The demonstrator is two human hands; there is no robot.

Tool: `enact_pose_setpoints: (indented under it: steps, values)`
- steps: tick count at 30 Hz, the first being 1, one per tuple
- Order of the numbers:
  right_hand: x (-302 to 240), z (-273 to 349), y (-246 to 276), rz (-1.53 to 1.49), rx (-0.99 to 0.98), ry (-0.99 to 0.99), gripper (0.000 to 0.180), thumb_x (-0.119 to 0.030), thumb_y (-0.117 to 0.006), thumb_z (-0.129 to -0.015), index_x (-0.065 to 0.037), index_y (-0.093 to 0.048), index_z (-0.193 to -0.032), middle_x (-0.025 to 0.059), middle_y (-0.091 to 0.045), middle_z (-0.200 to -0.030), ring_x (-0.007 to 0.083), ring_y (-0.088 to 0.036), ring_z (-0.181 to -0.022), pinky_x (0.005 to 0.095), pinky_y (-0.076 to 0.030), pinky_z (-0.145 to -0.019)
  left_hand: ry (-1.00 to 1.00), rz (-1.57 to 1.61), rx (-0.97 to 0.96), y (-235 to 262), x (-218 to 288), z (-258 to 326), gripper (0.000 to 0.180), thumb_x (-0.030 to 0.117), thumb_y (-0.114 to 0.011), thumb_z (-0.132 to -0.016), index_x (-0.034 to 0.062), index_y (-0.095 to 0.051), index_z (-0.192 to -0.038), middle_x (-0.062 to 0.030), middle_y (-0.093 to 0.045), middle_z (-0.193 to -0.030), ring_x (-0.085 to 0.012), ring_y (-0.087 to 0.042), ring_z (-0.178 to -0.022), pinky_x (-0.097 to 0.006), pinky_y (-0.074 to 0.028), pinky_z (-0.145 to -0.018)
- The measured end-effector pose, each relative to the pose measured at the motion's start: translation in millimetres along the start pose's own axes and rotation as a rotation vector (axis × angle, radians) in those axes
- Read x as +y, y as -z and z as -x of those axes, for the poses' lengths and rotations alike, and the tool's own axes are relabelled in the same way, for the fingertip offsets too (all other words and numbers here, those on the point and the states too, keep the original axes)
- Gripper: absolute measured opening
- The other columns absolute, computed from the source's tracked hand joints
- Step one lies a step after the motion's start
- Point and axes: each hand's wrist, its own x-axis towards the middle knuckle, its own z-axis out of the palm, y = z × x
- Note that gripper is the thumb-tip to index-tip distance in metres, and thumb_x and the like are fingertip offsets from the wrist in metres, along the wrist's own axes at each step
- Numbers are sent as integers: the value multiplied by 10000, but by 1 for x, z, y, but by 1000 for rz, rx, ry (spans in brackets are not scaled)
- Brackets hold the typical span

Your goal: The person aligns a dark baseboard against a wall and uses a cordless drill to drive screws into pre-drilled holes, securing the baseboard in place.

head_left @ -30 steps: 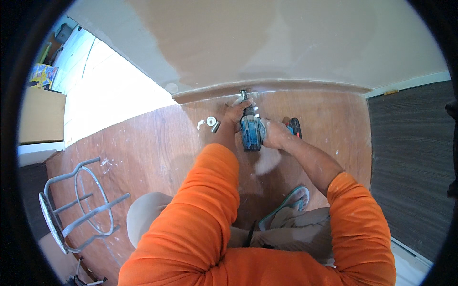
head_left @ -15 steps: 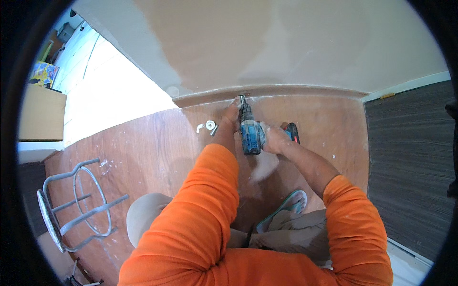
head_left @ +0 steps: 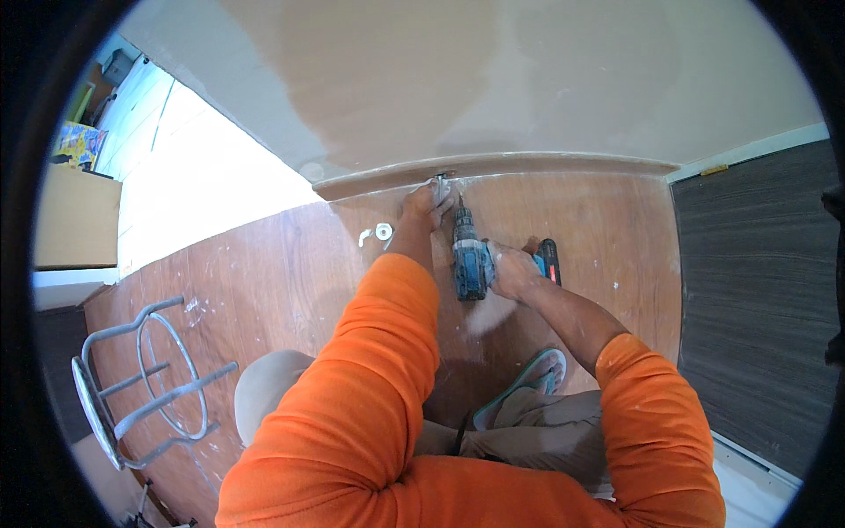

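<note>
Facing baseboard edge [head_left: 563, 166], drill [head_left: 471, 264] just short

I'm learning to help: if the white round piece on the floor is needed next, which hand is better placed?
Left, probably: the left hand is nearer the white round piece, while the right hand grips the blue drill.

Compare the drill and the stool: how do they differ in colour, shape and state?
The drill is mainly blue and black; the stool is mainly grey. The drill is compact and solid, while the stool is open-framed and thin-legged. The drill is gripped in the right hand; no hand touches the stool. Behind both, wooden floor shows.
</note>
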Motion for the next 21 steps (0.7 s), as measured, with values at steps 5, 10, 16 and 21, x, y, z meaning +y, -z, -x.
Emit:
enact_pose_setpoints:
  steps: [5, 10, 16, 21]
  values:
    - [18, 0, -2, 102, -69, 23, 595, -40, -711, -760, 16, -492, -1310, 258, -646, -1198, 414, -646, -1141, 486, -529, -972, 32, 163, 20, -6, 2, 9, 213, 163, -520, -1067, 9, -592, -1196, -119, -662, -1062, -292, -677, -986, -452, -603, -927]
    - [24, -7, -5, 173, -94, 84, 622, -13, -716, -751, 14, -475, -1324, 245, -645, -1205, 406, -641, -1156, 465, -529, -984, 56, 231, 29, -4, -5, -8, 231, 193, -521, -1076, 6, -594, -1191, -108, -658, -1046, -279, -678, -958, -429, -614, -916]
    - [28, -16, -12, 118, -114, 19, 606, -2, -716, -756, -1, -480, -1314, 251, -643, -1220, 406, -640, -1163, 467, -518, -1005, -22, 240, 8, 1, -14, -15, 253, 205, -537, -1072, -2, -611, -1199, -85, -649, -1039, -236, -668, -977, -369, -607, -946]
    - [29, -17, -10, 78, -142, 20, 607, -1, -713, -761, -3, -464, -1314, 260, -646, -1213, 413, -638, -1168, 476, -521, -996, -67, 240, -14, 2, -17, -6, 215, 139, -585, -1043, -9, -587, -1199, -99, -648, -1061, -259, -660, -1006, -413, -569, -1042]
